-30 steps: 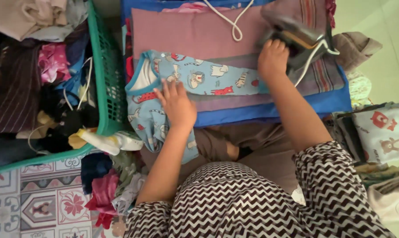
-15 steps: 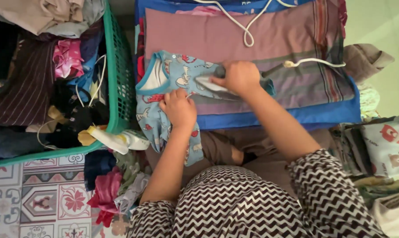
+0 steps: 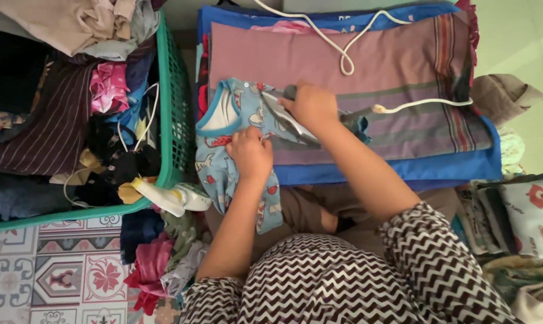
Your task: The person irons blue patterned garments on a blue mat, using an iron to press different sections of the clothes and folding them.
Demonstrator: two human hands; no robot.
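A small light blue child's shirt with cartoon prints lies at the left end of a striped mauve cloth spread over a blue pad. My right hand grips the handle of a grey clothes iron that rests on the shirt. Its white cord loops across the cloth. My left hand presses flat on the shirt just below the iron, fingers bunching the fabric.
A green plastic laundry basket heaped with mixed clothes stands at the left. More garments spill onto the patterned tile floor beside my knee. Folded printed clothes are stacked at the right.
My right hand has brought the iron from the right end of the cloth leftwards onto the blue shirt. My left hand stayed on the shirt, shifting slightly.
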